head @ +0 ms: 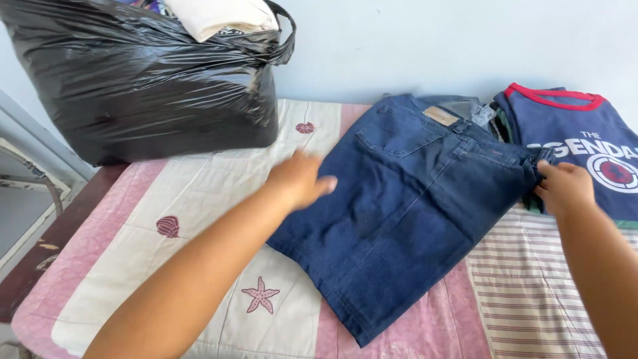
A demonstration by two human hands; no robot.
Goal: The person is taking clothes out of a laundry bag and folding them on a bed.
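Observation:
A pair of dark blue jeans point(405, 213) lies folded on the bed, waistband toward the wall. My left hand point(300, 178) hovers over the jeans' left edge, blurred, fingers loosely curled with nothing in them. At the jeans' right waistband corner, my right hand point(563, 187) pinches the denim. Just beyond that hand lies a navy sleeveless shirt point(585, 149) with red trim and a round emblem.
A bulging black plastic bag point(146, 80) stuffed with clothes stands at the back left against the pale wall. The bedcover point(199, 219) is pink and cream with shell and starfish prints. A striped cloth point(531, 292) lies at the right. The bed's left edge drops beside a window frame.

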